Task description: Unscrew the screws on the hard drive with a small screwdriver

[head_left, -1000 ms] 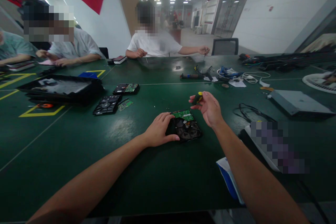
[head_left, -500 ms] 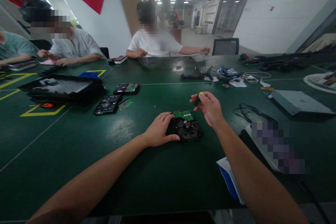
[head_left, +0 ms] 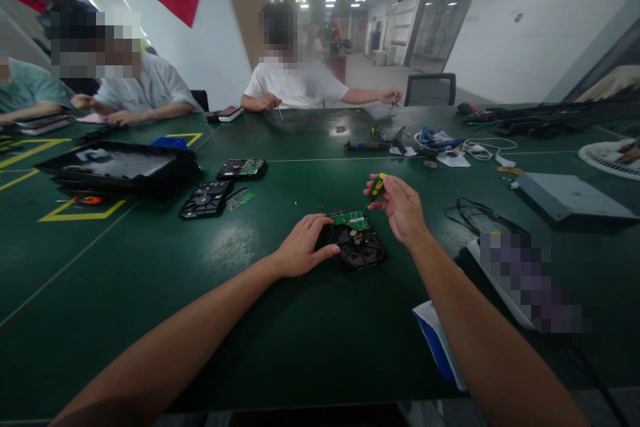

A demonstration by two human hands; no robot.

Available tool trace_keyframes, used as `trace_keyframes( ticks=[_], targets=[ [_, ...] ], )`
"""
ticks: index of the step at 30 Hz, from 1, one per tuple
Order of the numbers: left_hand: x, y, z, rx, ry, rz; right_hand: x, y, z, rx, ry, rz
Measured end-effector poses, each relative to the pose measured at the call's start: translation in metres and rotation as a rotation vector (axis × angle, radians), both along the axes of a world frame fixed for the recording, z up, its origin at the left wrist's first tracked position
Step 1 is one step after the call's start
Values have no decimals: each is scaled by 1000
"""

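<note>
A black hard drive (head_left: 361, 248) with a green circuit board (head_left: 350, 218) on its far end lies on the green table (head_left: 280, 333) in front of me. My left hand (head_left: 301, 250) rests on the drive's left edge, fingers curled over it and thumb along its near side. My right hand (head_left: 399, 205) hovers just above the drive's far right corner, pinched on a small black and yellow screwdriver (head_left: 377, 184) that points down toward the board.
Two more drives (head_left: 205, 200) (head_left: 242, 168) and a loose green board (head_left: 239, 199) lie to the left, beside a black tray (head_left: 116, 167). Cables (head_left: 475, 212), tools (head_left: 370, 144) and a grey box (head_left: 567, 195) sit right. Other people work at the far side. A blue-white packet (head_left: 436, 340) lies near my right forearm.
My right hand has turned the screwdriver slightly between its fingers while staying above the drive. My left hand's thumb has shifted a little along the drive's near edge.
</note>
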State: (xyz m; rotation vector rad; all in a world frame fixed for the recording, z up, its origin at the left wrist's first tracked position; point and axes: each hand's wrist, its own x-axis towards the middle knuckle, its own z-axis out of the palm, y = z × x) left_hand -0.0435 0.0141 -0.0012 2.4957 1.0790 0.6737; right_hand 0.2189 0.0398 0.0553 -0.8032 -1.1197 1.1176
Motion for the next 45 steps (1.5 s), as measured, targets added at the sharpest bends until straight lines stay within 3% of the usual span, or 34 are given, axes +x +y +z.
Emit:
trace_keyframes(
  ticks=[34,45],
  targets=[
    [2,-2,-8,62,81,57,-1,2,0,7,21,-44],
    [2,-3,-9,49,80,70,0,1,-1,-19,75,9]
  ],
)
